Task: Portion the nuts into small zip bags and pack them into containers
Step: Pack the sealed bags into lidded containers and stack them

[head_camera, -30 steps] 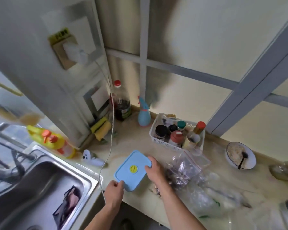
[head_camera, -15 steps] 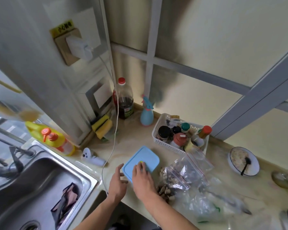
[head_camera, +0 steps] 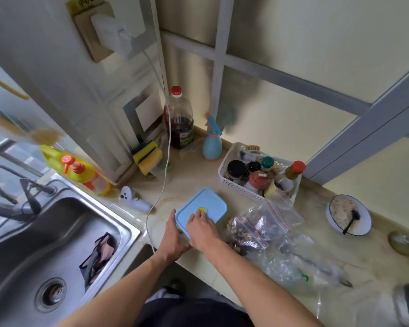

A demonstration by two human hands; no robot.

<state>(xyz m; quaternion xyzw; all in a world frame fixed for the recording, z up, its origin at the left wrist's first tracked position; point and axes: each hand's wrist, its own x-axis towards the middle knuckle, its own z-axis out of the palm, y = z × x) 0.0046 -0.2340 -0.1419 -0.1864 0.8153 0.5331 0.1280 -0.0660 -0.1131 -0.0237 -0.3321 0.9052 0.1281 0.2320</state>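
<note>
A light-blue square container (head_camera: 202, 210) with rounded corners and a closed lid lies flat on the pale stone counter (head_camera: 189, 175), near its front edge; a small yellow-green disc (head_camera: 202, 210) marks the lid's centre. The left hand (head_camera: 173, 237) rests against the container's left side, fingers extended along the edge and not visibly curled round it. The right hand (head_camera: 201, 228) lies palm-down on the lid, fingers nearly straight, fingertips touching the disc; it grips nothing. Just right of the container, clear zip bags (head_camera: 262, 226) with red seal lines hold nuts (head_camera: 236, 232), partly spilled on the counter. Behind stands a white basket (head_camera: 236, 185) of jars, apart from the lid's far edge. A white cable (head_camera: 162, 185) hangs down the counter just left of the left hand, and the steel sink (head_camera: 57, 232) lies further left. Bare counter shows between the container and the back wall; at far right sits a bowl (head_camera: 348, 214) with a spoon.
</note>
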